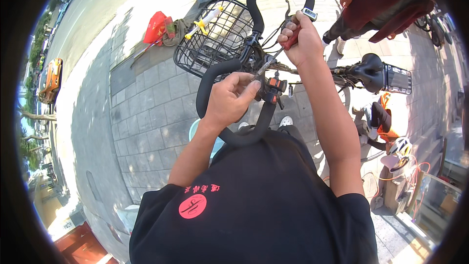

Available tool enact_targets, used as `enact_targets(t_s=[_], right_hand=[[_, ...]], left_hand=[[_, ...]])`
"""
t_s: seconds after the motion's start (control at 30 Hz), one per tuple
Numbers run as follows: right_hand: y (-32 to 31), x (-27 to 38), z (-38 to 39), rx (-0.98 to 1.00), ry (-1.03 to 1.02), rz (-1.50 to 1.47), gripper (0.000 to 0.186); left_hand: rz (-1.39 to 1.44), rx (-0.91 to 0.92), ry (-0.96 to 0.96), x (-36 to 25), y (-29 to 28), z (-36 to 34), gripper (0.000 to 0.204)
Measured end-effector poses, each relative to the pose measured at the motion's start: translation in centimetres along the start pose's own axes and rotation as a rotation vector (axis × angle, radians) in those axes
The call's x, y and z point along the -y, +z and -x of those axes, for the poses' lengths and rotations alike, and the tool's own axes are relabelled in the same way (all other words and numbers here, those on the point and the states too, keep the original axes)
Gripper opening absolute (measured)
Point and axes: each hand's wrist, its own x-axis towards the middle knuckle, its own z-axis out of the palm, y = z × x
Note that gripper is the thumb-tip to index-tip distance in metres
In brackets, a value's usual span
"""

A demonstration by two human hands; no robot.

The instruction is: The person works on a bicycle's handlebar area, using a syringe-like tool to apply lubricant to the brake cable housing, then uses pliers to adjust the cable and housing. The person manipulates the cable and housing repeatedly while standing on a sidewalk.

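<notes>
My right hand (304, 39) is closed round the red handle of a screwdriver (290, 43), its thin metal shaft slanting down-left to the middle of the bicycle's black handlebar (205, 88). My left hand (233, 97) is closed beside the shaft's lower end, thumb and fingers pinched together; what they grip is too small to make out. Just right of those fingers, a black switch block with orange buttons (275, 91) sits on the bar. A brake lever (287, 9) stands near my right hand. The black saddle (370, 72) lies to the right.
A black wire basket (187, 56) on the bicycle's front holds a yellow-and-white tool (202, 26). A red bag (156, 25) lies beyond it. A person in dark red (386, 0) stands at upper right; another in a helmet (399, 147) crouches at right, near orange cables (416, 172).
</notes>
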Motion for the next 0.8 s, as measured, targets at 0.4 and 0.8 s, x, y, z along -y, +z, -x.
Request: enact_targets(t_s=[0.4, 0.8], right_hand=[[-6.9, 3.3, 10.5, 0.225, 0.221, 0.262, 0.038], [-10.7, 2.6, 15.7, 0.441, 0.181, 0.751, 0.044]], left_hand=[[0.511, -0.042, 0.129, -0.9, -2.4, 0.5, 0.029], [0.564, 0.184, 0.152, -3.5, 0.1, -0.6, 0.043]])
